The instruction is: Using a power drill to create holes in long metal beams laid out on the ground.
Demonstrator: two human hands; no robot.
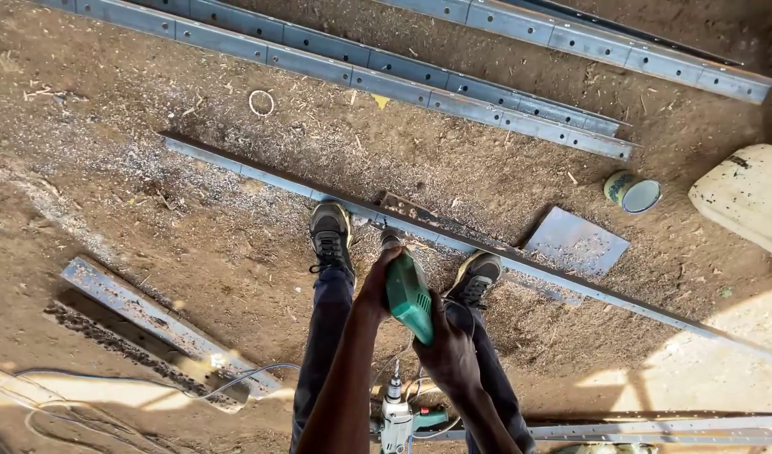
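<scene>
While both shoes [331, 240] pin the long steel angle [520, 267], left hand [377, 286] and right hand [449, 353] clench the green drill [409, 296]; shavings everywhere, so drilling looks well underway.

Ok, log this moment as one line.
both hands grip green power tool | tip on long steel bar | shoes pin bar

Even, shaded daylight covers most of the brown dirt floor [234, 252]. Bright sun patches burn out at four and eight o'clock. Shadows stay soft. Focus is sharp throughout, with slight wide-angle bending at the edges.
</scene>
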